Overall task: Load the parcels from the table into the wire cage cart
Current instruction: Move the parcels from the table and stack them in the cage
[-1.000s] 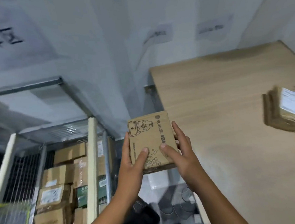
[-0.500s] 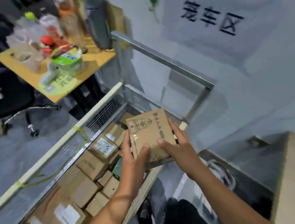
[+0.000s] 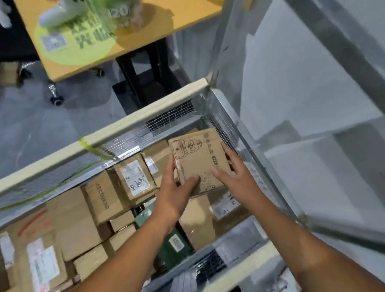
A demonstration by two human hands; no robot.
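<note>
Hard bits first: we can't tell if the printed parcel (image 3: 199, 159) touches the boxes under it or hangs just above them, as its underside is hidden. Most fingers of both hands are out of sight behind its edges. Its top has a line drawing plus characters we can't read. Labels on the stacked boxes are blurred; only "CECBEAR" on one brown box (image 3: 104, 200) is legible. A green parcel (image 3: 167, 251) is partly covered by the left forearm. The cart bottom is hidden by cargo.

Left hand (image 3: 173, 191) grips the parcel's left edge, thumb flat on top. Right hand (image 3: 234, 173) clasps the right edge, thumb on top too. The parcel is inside the wire cage cart (image 3: 138, 119), at its far right corner.

The cart has pale rails over wire mesh, with a yellow-green strap (image 3: 85, 143) around the far rail. Beyond it we see a grey floor (image 3: 22, 132) and a yellow table (image 3: 187, 13), cut off at the top edge, carrying a blurred green tub (image 3: 114, 10). A grey wall (image 3: 321, 83) is on the right.
</note>
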